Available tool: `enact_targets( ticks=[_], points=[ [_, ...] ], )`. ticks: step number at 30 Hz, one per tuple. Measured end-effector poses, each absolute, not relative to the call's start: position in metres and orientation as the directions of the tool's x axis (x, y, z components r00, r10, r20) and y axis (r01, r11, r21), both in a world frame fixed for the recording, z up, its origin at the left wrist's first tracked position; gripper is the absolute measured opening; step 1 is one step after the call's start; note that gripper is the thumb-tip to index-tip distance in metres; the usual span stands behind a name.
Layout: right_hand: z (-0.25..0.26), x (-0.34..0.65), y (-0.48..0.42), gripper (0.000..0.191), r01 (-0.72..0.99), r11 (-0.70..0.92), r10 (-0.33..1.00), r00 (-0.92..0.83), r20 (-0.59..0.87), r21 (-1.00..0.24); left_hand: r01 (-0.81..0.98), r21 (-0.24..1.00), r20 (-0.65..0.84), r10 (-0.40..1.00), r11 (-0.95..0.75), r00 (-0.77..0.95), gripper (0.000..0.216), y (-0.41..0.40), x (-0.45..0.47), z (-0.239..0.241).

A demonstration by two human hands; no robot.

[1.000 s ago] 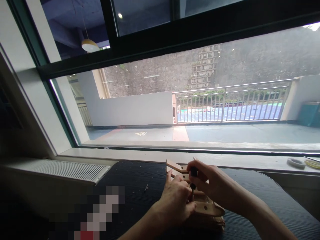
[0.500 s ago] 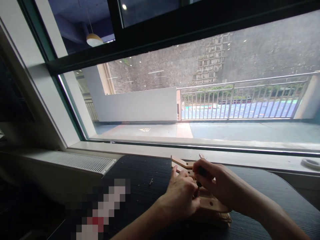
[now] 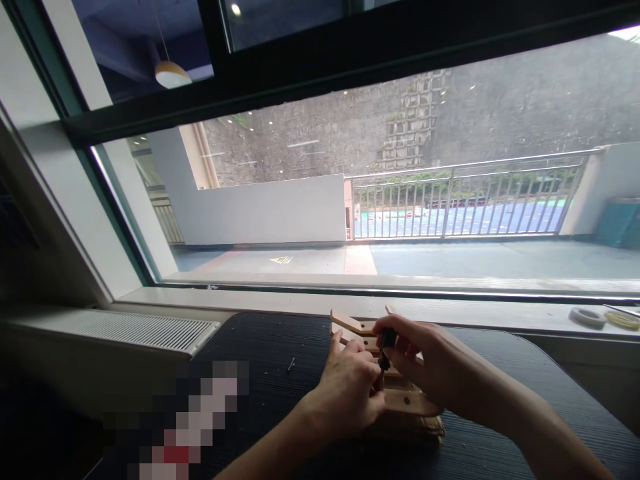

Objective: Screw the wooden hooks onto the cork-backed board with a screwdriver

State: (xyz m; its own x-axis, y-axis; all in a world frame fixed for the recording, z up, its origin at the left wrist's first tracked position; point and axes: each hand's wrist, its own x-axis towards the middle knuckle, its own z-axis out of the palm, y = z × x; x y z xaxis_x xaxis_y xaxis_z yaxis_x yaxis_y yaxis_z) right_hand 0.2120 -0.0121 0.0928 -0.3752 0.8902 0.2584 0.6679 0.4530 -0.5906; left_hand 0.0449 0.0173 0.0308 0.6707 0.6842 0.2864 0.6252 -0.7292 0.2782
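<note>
A small wooden assembly of slats with round holes (image 3: 410, 402) lies on the dark table. My left hand (image 3: 345, 383) is closed over its left side, fingers wrapped on the wood and the thumb low near the screwdriver's shaft. Gripped in my right hand (image 3: 430, 350) is a screwdriver with a black handle (image 3: 387, 339), held nearly upright and pointing down between the slats. Its tip is hidden behind my left hand. Beneath the wood is a brown, layered piece (image 3: 425, 427), possibly cardboard. Small screws (image 3: 291, 365) lie on the table left of my hands.
The dark wood-grain table (image 3: 500, 373) stands against a white window sill (image 3: 280, 305). Two tape-like rings, one grey (image 3: 587, 318) and one yellowish (image 3: 623, 318), rest on the sill at right. A white grille (image 3: 145, 331) is at left. A blurred patch covers the table's lower left.
The view has swung slightly right, so the scene sits further left and both rings show. My right fingers have shifted on the screwdriver, exposing more of its handle. My left hand keeps its hold.
</note>
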Motion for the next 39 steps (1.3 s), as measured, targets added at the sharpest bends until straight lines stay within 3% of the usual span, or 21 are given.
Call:
enact_targets(
  ticks=[11,16,19,29,35,39],
  points=[
    [0.091,0.212,-0.005,0.011,0.73,0.44,0.897,-0.326,0.3,-0.523,0.638,0.291,0.264,0.701,-0.713,0.663,0.013,0.017,0.047,0.035],
    [0.091,0.213,-0.01,0.025,0.644,0.465,0.884,-0.371,0.284,-0.608,0.635,0.288,0.273,0.698,-0.716,0.663,0.014,0.017,0.047,0.037],
    [0.093,0.213,-0.011,0.022,0.6,0.485,0.87,-0.407,0.279,-0.636,0.633,0.295,0.278,0.698,-0.716,0.659,0.011,0.016,0.047,0.038],
    [0.084,0.206,0.0,0.011,0.68,0.506,0.859,-0.338,0.384,-0.531,0.657,0.26,0.269,0.707,-0.707,0.654,0.014,0.016,0.048,0.036],
    [0.087,0.203,-0.008,0.022,0.676,0.499,0.866,-0.371,0.334,-0.543,0.63,0.301,0.272,0.698,-0.716,0.663,0.008,0.017,0.047,0.037],
    [0.091,0.198,-0.016,0.019,0.675,0.529,0.849,-0.426,0.314,-0.515,0.631,0.289,0.282,0.694,-0.72,0.663,0.007,0.018,0.046,0.037]
  ],
)
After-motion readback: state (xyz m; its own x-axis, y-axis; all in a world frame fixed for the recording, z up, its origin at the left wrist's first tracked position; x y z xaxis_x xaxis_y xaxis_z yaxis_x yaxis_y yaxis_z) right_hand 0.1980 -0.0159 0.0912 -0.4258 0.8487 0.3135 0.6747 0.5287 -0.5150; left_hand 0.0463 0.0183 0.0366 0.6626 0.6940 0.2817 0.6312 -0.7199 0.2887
